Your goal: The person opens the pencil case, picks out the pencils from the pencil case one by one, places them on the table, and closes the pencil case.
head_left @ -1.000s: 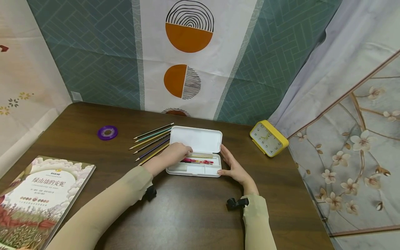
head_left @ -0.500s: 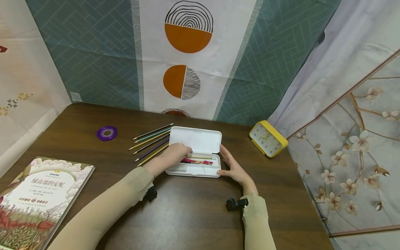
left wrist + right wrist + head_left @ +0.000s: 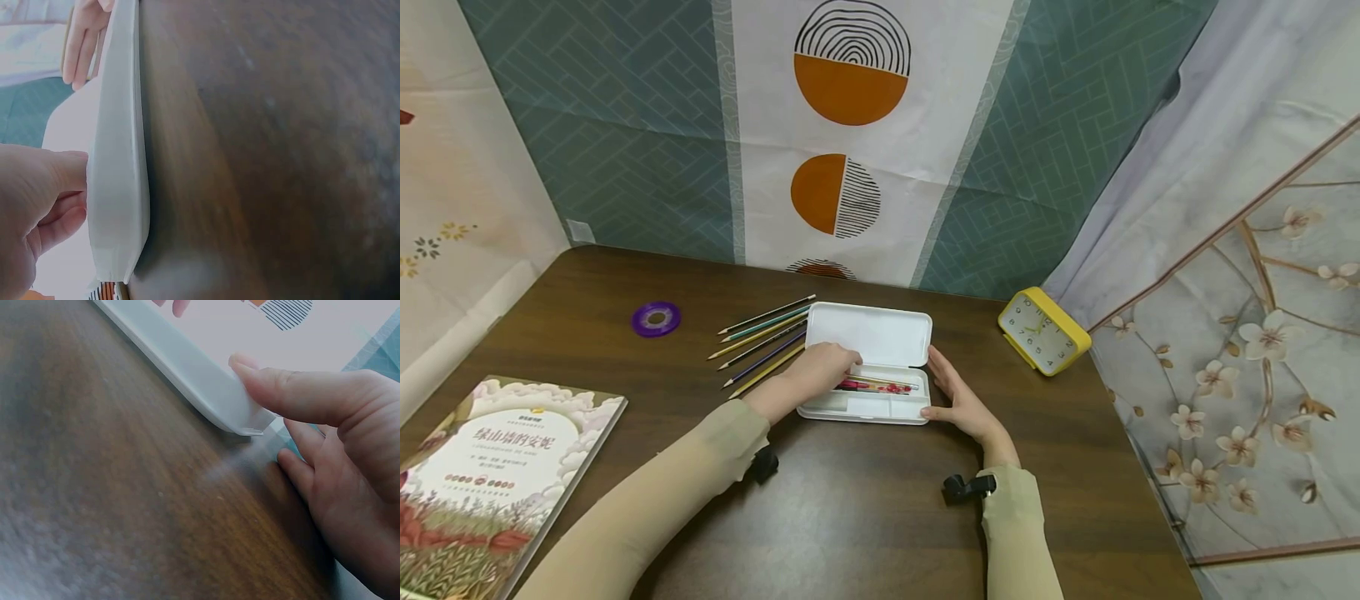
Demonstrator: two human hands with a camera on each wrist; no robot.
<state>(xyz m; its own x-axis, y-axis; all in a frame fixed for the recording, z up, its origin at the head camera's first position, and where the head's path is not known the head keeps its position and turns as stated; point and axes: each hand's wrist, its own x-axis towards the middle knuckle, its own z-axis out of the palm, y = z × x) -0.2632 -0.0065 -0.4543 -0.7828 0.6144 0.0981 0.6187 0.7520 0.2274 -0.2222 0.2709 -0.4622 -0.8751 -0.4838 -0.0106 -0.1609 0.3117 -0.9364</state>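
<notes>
A white pencil case lies on the table with its lid folded back. A red patterned stick and a gold pencil lie in its tray. My left hand reaches into the left part of the case, by the pencil's left end; the case wall hides its fingertips in the left wrist view, so I cannot tell whether they pinch the pencil. My right hand braces the right end, thumb at the front corner, fingers extended along the side by the lid. Several pencils fan out at the left.
A purple tape roll lies at the back left. At the front left is a book with an illustrated cover. A yellow alarm clock stands at the back right. Patterned cloth hangs behind the table.
The gold pencil in the case has shifted toward the front, closer against the red patterned stick. Both hands and the case stay nearly where they were.
</notes>
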